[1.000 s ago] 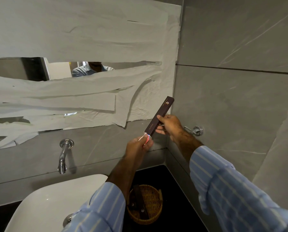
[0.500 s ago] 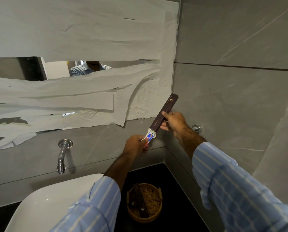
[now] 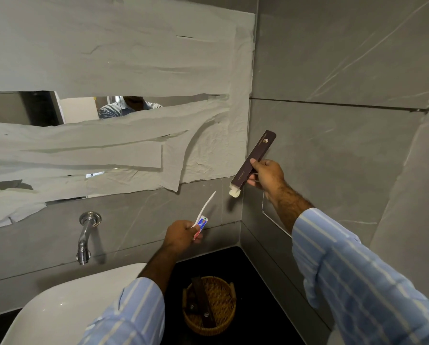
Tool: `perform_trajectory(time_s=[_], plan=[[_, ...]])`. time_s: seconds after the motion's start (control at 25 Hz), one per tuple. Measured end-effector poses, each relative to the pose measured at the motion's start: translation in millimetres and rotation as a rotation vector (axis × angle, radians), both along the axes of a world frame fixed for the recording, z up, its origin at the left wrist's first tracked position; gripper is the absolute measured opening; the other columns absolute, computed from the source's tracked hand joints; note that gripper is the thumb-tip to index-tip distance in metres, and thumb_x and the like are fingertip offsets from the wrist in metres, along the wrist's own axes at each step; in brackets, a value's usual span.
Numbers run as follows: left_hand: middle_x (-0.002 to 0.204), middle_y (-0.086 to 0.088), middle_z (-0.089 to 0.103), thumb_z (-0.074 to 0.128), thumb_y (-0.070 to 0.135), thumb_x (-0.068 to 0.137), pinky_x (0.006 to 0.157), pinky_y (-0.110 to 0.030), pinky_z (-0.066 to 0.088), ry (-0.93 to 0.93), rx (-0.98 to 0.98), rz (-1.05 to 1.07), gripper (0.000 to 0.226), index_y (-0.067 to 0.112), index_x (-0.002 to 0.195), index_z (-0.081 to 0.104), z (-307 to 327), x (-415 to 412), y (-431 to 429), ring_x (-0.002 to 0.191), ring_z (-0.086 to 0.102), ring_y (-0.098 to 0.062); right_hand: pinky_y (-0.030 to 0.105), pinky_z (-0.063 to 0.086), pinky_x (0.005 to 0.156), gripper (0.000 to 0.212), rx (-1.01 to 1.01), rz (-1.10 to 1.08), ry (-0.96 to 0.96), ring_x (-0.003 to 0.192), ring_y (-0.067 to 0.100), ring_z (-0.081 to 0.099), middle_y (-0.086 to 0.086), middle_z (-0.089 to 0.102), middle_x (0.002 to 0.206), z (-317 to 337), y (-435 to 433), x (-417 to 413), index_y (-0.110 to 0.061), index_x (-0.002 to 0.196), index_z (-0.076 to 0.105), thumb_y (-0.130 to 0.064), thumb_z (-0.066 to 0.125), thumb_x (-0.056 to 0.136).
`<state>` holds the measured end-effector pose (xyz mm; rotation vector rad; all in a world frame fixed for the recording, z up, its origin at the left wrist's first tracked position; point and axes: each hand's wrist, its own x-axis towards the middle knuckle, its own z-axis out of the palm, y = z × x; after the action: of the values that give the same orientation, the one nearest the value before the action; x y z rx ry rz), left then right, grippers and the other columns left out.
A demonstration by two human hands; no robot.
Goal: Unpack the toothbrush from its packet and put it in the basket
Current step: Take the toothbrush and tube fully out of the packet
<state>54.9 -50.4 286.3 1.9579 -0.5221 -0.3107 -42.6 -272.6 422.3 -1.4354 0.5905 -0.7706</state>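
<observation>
Change: half a second ago the toothbrush end was only peeking from the packet mouth with both hands close together; it is now fully out, and the hands are well apart.
Left hand [image 3: 182, 234]: closed around the lower end of the toothbrush [image 3: 204, 211], together with a small red, white and blue tube [image 3: 201, 224] pinched alongside it.
Toothbrush: white and slim, tilted up and to the right from the left fist, its upper tip free in the air, clear of the packet.
Right hand [image 3: 267, 174]: fingers and thumb clamped on the lower part of the dark brown packet [image 3: 254, 159], held up near the corner of the grey tiled wall.
Packet: tilted, open end pointing down-left, with a pale flap or inner piece showing at the mouth; I cannot tell which.
Basket [image 3: 229, 308]: round, woven, on the black counter [image 3: 260, 290] below both hands, with dark brown packets lying in it.
Surroundings: white basin [image 3: 66, 305] at lower left, chrome tap [image 3: 86, 236] on the wall above it, mirror mostly covered with paper strips.
</observation>
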Motion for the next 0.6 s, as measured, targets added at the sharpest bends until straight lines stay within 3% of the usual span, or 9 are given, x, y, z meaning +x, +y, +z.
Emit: perform_trajectory(time_s=[0.16,0.28,0.36,0.44,0.48,0.6], plan=[[0.09,-0.031,0.074,0.063,0.018,0.093,0.081,-0.046,0.059,0.151,-0.096,0.003,0.023,0.004,0.078,0.074,1,-16,-12,0.073,0.07,-0.032,0.024,0.058,0.055,0.026,0.029,0.086,0.164,0.075,0.017,0.072,0.009,0.074,0.092,-33,6,-17,-0.006,0.107,0.067,-0.027,0.058,0.096],[0.067,-0.01,0.077,0.061,0.011,0.094,0.047,-0.019,0.056,0.209,-0.116,-0.011,0.02,0.005,0.078,0.072,-8,-34,-23,0.049,0.07,-0.009,0.025,0.054,0.05,0.022,0.095,0.126,0.271,0.07,0.018,0.069,0.012,0.069,0.087,-76,9,-35,-0.005,0.1,0.065,-0.025,0.059,0.095],[0.069,-0.004,0.076,0.058,0.011,0.096,0.053,-0.022,0.06,0.309,-0.128,-0.045,0.015,0.004,0.09,0.07,-24,-48,-31,0.056,0.073,-0.013,0.03,0.054,0.058,0.024,0.176,0.127,0.288,0.076,0.024,0.067,0.015,0.068,0.092,-111,11,-48,-0.001,0.11,0.063,-0.02,0.059,0.094],[0.084,-0.015,0.075,0.056,0.011,0.097,0.069,-0.034,0.062,0.416,-0.128,-0.046,0.019,-0.003,0.106,0.066,-45,-64,-39,0.066,0.073,-0.022,0.032,0.052,0.06,0.025,0.23,0.14,0.355,0.074,0.023,0.064,0.016,0.066,0.093,-147,16,-65,0.0,0.114,0.062,-0.017,0.057,0.096],[0.086,-0.018,0.073,0.055,0.01,0.097,0.069,-0.035,0.062,0.443,-0.098,-0.038,0.023,-0.007,0.11,0.064,-60,-72,-44,0.065,0.072,-0.022,0.032,0.051,0.06,0.022,0.258,0.143,0.397,0.072,0.022,0.063,0.016,0.065,0.091,-164,18,-74,-0.001,0.11,0.062,-0.016,0.056,0.096],[0.073,-0.011,0.068,0.052,0.009,0.099,0.049,-0.022,0.056,0.484,0.01,-0.034,0.029,-0.012,0.115,0.063,-102,-103,-60,0.048,0.067,-0.01,0.037,0.055,0.07,0.012,0.361,0.132,0.507,0.079,0.026,0.065,0.012,0.065,0.089,-211,24,-108,-0.006,0.094,0.061,-0.016,0.056,0.096]])
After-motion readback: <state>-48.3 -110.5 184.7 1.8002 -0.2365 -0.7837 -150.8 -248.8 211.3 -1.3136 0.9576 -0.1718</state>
